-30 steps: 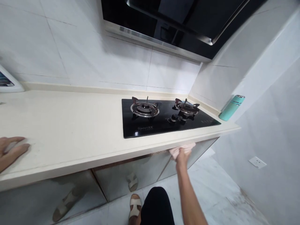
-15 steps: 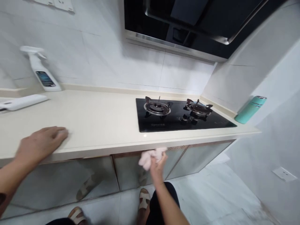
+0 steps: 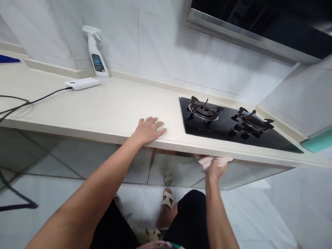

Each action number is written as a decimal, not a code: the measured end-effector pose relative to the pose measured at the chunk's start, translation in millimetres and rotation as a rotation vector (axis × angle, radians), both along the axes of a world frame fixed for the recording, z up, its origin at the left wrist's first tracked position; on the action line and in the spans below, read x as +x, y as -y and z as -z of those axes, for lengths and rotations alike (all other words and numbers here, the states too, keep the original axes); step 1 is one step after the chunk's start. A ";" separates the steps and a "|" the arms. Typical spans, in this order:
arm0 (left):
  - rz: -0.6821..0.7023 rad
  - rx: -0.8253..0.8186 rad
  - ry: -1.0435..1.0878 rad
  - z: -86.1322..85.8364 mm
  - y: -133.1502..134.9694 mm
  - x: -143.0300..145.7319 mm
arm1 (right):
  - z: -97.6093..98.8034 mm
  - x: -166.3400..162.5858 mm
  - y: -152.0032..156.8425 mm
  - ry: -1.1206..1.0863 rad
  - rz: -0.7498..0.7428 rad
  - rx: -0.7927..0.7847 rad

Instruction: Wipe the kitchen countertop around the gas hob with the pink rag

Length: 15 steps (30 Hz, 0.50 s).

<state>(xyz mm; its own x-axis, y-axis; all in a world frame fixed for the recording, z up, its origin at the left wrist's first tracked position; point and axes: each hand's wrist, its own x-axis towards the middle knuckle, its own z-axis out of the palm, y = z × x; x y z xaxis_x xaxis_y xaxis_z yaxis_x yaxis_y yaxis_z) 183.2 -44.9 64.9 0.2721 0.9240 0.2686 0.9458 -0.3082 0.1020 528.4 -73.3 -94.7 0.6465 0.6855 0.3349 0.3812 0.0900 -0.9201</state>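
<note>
My left hand (image 3: 149, 131) rests palm down on the cream countertop (image 3: 116, 107), fingers spread, left of the black gas stove (image 3: 218, 126). Below the counter's front edge, my right hand (image 3: 215, 170) grips a pale pink cloth (image 3: 207, 162). The cloth is against the upper part of the cabinet doors (image 3: 176, 167), just under the overhang. Part of the cloth is hidden behind my fingers.
A white spray bottle (image 3: 98, 55) stands by the wall. Near it lies a white power bank (image 3: 83, 83) with a black cable (image 3: 38, 100). A turquoise bottle (image 3: 317, 141) is at the right end. Above the stove hangs a range hood (image 3: 259, 31).
My view has shifted to the left. My left hand has moved right along the counter, closer to the stove. My right hand has moved the cloth right along the cabinet top.
</note>
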 end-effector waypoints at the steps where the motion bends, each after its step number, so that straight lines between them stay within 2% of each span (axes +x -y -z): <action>1: 0.006 0.003 0.005 2.2 0.6 0.9 | 9.1 -25.4 4.7 0.060 -0.025 -0.003; 5: 0.003 0.012 0.045 5.7 4.4 -0.6 | 41.0 -139.1 26.4 0.306 -0.230 0.010; 7: 0.001 0.002 0.066 5.0 4.8 -1.2 | 46.3 -187.5 34.7 0.494 -0.382 0.051; 9: -0.002 -0.009 0.081 4.0 4.0 -1.6 | 44.1 -219.0 38.9 0.678 -0.413 0.111; 12: -0.008 -0.017 0.102 3.6 2.4 -2.6 | 34.5 -225.6 38.1 0.835 -0.330 0.187; 15: -0.014 -0.022 0.121 4.8 1.4 -3.8 | 28.4 -186.6 30.1 0.958 -0.353 0.227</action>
